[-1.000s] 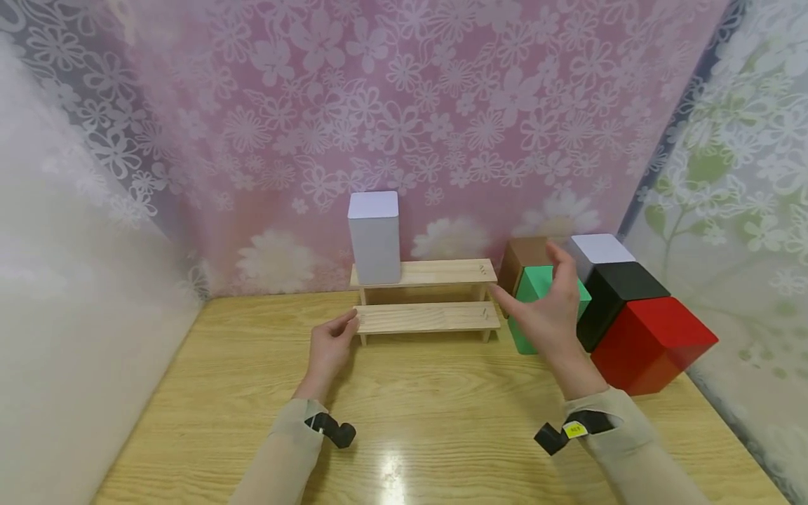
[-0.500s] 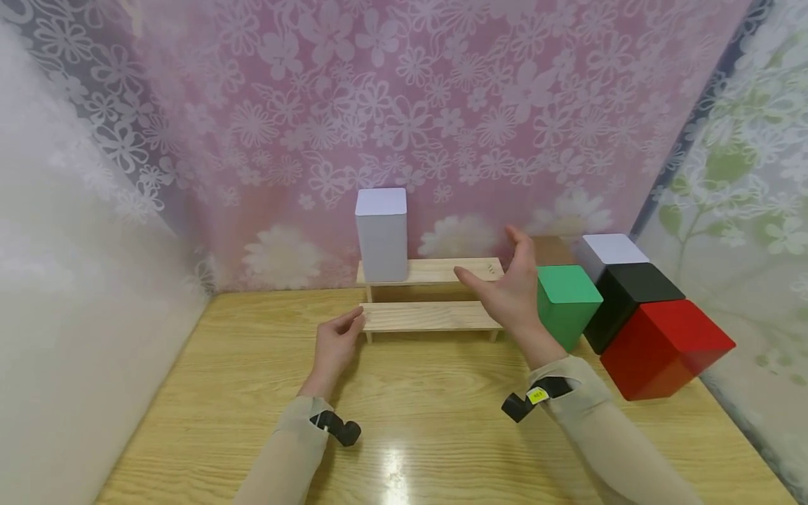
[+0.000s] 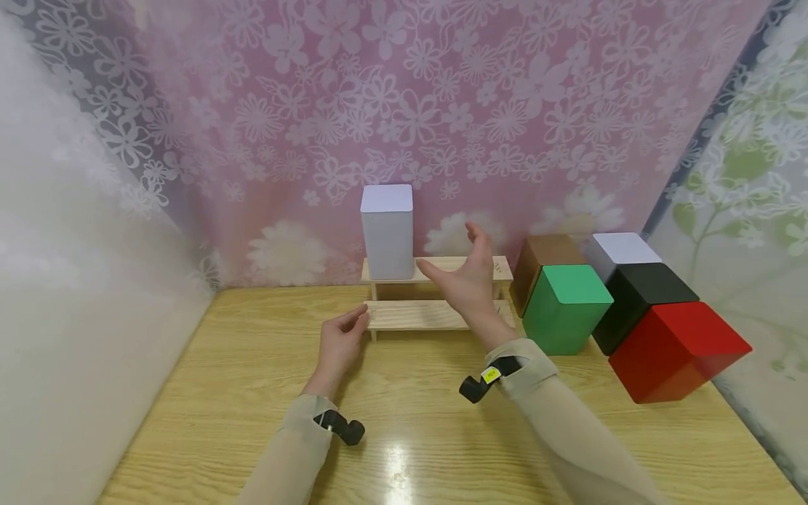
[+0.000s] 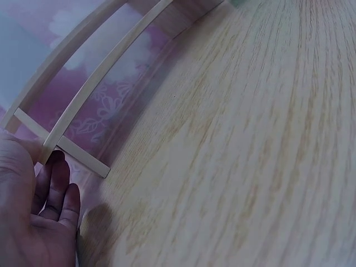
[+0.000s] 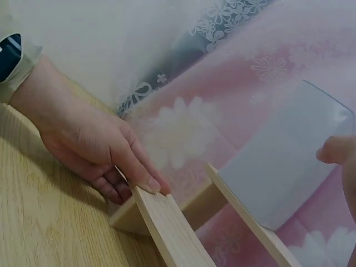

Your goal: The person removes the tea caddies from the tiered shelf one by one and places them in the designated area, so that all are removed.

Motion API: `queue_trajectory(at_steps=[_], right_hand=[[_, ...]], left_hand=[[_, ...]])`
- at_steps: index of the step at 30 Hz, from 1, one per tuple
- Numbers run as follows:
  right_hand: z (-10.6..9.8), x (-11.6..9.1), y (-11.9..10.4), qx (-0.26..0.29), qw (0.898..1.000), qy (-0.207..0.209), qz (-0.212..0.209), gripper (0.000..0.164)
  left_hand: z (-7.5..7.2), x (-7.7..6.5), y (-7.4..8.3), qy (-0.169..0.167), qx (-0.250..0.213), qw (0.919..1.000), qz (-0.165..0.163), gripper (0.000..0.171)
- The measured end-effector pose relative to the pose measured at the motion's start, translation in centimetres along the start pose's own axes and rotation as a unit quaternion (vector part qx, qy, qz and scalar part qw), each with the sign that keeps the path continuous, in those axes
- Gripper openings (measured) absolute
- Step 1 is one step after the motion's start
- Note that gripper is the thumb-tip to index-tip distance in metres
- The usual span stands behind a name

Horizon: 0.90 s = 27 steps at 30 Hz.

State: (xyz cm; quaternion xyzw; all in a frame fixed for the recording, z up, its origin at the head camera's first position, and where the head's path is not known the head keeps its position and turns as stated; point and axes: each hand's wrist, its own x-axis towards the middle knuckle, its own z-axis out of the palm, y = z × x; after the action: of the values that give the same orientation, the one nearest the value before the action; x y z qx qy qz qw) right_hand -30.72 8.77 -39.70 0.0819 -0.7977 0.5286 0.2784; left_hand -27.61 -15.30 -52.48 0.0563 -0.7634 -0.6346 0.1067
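A two-tier wooden rack (image 3: 413, 315) stands against the pink patterned backdrop. My left hand (image 3: 341, 341) pinches the left end of its lower board; the right wrist view shows fingertips on top and other fingers curled beneath. On the upper board's left part a tall white box (image 3: 388, 242) stands upright. My right hand (image 3: 468, 284) is just right of that box, over the rack, with thumb and fingers spread apart and nothing between them. In the right wrist view its thumb (image 5: 336, 150) appears in front of the white box (image 5: 289, 156); whether they touch cannot be told.
To the right of the rack, several boxes are grouped: a brown box (image 3: 546, 252), a green box (image 3: 564, 312), another white box (image 3: 625, 249), a black box (image 3: 650, 287) and a red box (image 3: 678, 351). They stand on the wood-grain table (image 3: 404, 421). Curtains close off the back and sides.
My right hand has moved left from in front of the green box to beside the tall white box, still holding nothing. The left hand keeps its grip on the rack; the view has shifted slightly.
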Motion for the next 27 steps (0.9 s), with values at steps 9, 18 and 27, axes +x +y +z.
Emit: queue_trajectory(at_steps=[9, 18, 27], right_hand=[[4.6, 0.1, -0.5, 0.045, 0.998, -0.009, 0.040, 0.109], [8.1, -0.4, -2.4, 0.025, 0.997, 0.035, 0.058, 0.116], [11.1, -0.4, -3.8, 0.020, 0.995, 0.071, 0.062, 0.114]], left_hand=[[-0.1, 0.0, 0.0, 0.004, 0.002, 1.0000, 0.008, 0.028], [-0.2, -0.1, 0.2, 0.003, 0.007, 0.9995, 0.030, 0.026], [-0.1, -0.1, 0.2, 0.006, 0.011, 0.9995, 0.030, 0.026]])
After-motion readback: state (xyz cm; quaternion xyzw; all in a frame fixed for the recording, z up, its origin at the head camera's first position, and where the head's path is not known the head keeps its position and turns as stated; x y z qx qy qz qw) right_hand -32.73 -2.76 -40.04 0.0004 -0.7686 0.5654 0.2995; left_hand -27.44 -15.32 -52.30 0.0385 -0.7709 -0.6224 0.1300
